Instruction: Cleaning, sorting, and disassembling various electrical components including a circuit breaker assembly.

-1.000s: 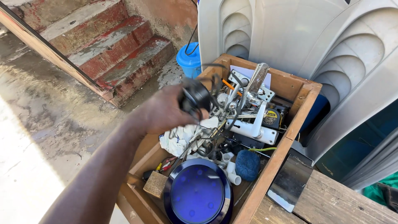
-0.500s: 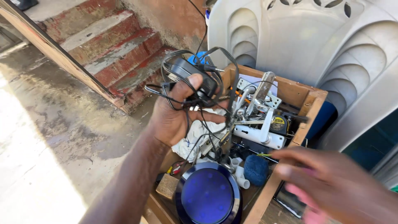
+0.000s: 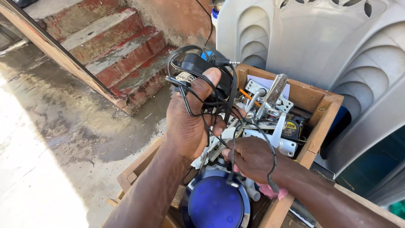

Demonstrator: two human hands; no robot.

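**Operator:** Presently, my left hand [image 3: 187, 122] is raised above the wooden crate [image 3: 325, 114], fingers and thumb clamped on a black power adapter [image 3: 202, 69] with its tangled black cord [image 3: 198, 105] looped over the palm and knuckles.

**Observer:** And the cord's free end?

**Operator:** It hangs down past my right hand [image 3: 253, 158], which sits low in the crate, fingers curled together around a strand of that cord; the jack plug [image 3: 223, 62] sticks out beside the adapter.

**Observer:** What surrounds the hands?

**Operator:** Below them, a round blue lid [image 3: 215, 204] lies at the crate's near end. Behind them, metal fittings [image 3: 270, 101] and a white bracket [image 3: 278, 139] fill the crate's far part. Grey plastic chairs [image 3: 320, 46] stand just beyond; red brick steps [image 3: 109, 46] rise at the upper left over wet concrete floor [image 3: 55, 139].
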